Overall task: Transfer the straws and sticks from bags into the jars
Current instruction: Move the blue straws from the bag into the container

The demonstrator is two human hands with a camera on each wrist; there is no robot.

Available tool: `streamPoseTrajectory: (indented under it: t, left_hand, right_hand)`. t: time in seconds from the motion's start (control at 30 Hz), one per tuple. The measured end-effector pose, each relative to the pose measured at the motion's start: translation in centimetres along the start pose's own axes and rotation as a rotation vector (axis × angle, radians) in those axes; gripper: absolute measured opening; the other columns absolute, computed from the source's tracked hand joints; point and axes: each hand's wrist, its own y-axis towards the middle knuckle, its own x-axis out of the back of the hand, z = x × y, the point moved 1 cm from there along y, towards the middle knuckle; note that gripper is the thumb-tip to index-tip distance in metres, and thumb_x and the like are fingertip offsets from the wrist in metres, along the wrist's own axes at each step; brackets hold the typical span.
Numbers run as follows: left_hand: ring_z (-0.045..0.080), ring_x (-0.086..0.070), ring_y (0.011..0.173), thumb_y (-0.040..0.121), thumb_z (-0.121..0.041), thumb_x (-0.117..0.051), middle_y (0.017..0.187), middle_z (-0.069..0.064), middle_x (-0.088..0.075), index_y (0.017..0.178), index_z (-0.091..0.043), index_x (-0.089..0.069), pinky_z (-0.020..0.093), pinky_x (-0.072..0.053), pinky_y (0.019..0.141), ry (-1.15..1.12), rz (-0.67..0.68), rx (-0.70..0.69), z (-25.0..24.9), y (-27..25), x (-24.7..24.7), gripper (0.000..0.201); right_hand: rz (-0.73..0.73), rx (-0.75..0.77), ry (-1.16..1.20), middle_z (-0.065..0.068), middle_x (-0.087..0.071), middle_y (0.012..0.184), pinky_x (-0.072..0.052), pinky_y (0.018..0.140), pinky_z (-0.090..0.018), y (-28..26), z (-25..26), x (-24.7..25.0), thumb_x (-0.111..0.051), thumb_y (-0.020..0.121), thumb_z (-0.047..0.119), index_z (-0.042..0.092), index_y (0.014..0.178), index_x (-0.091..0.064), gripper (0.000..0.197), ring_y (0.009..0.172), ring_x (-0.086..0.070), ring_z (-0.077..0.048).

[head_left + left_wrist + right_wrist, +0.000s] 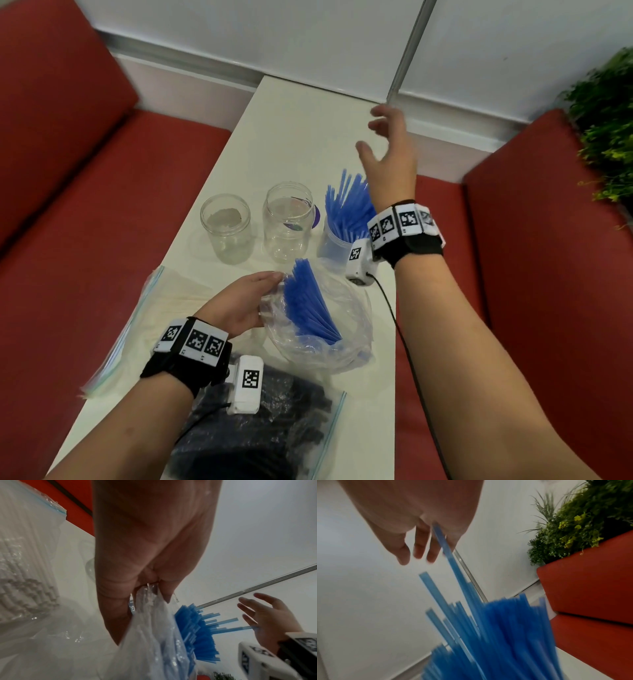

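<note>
My left hand [251, 299] pinches the rim of a clear plastic bag [346, 342] that lies on the white table and holds blue straws [308, 301]. In the left wrist view the fingers [154, 563] pinch the bag's film [149, 615]. My right hand [387, 147] hovers open with spread fingers above a third jar [334, 245], which is full of upright blue straws [349, 205]. The right wrist view shows those straws [488, 628] fanning under the fingers [419, 547], one tip close to the palm. Two empty clear jars [226, 226] [289, 222] stand to the left.
A zip bag of white sticks [164, 308] lies at the table's left edge, also visible as white sticks [20, 561]. A zip bag of black straws [274, 428] lies at the near edge under my left wrist. Red benches [68, 171] flank the narrow table [301, 130]. A plant [603, 120] stands far right.
</note>
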Motion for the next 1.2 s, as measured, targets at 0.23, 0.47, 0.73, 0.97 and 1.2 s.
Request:
streamPoseTrajectory:
  t: [0.23,0.47,0.73,0.97,1.2]
  left_hand:
    - [0.041,-0.064,0.115,0.105,-0.031,-0.053,0.122,0.009,-0.072,0.116,-0.016,-0.073,0.055,-0.057,0.091,0.041,-0.03,0.006,0.1,-0.1,-0.2,0.027]
    - [0.043,-0.062,0.12,0.105,-0.03,-0.052,0.124,0.011,-0.071,0.12,-0.014,-0.07,0.058,-0.054,0.096,0.036,-0.047,0.007,0.1,-0.6,-0.2,0.028]
    - [0.042,-0.06,0.122,0.106,-0.028,-0.051,0.129,0.014,-0.067,0.122,-0.013,-0.069,0.063,-0.049,0.1,0.056,-0.058,0.009,0.4,-1.6,-0.6,0.028]
    - [0.04,-0.061,0.122,0.106,-0.027,-0.051,0.127,0.013,-0.068,0.122,-0.014,-0.069,0.061,-0.05,0.1,0.052,-0.064,0.01,0.7,-1.9,-0.7,0.027]
    - [0.039,-0.066,0.115,0.104,-0.028,-0.055,0.122,0.011,-0.071,0.115,-0.016,-0.072,0.054,-0.06,0.086,0.088,-0.069,-0.018,0.7,-2.9,-0.7,0.024]
  right_hand:
    - [0.694,-0.165,-0.807,-0.001,0.002,0.17,0.011,0.12,-0.061,-5.2,-3.8,-2.8,-0.02,0.1,0.067,0.033,0.16,-0.015,0.069,0.154,0.015,-0.033]
    - [0.413,-0.266,-0.76,-0.003,0.005,0.169,0.011,0.122,-0.055,-4.9,-4.4,-1.5,-0.022,0.101,0.066,0.031,0.161,-0.007,0.071,0.154,0.013,-0.036]
    - [0.371,-0.404,-0.624,-0.003,0.001,0.169,0.004,0.121,-0.058,-6.5,-5.7,-0.5,-0.039,0.089,0.08,0.038,0.159,-0.013,0.086,0.153,0.007,-0.04]
    - [0.403,-0.58,-0.479,-0.007,-0.001,0.168,-0.028,0.114,-0.052,-8.1,-3.6,-1.3,-0.043,0.095,0.068,0.026,0.161,-0.006,0.087,0.147,-0.015,-0.042]
    - [0.035,-0.341,0.083,-0.001,-0.065,0.109,-0.052,0.083,-0.034,-10.3,1.3,3.1,-0.053,0.095,0.012,0.024,0.111,-0.061,0.022,0.092,-0.063,-0.013]
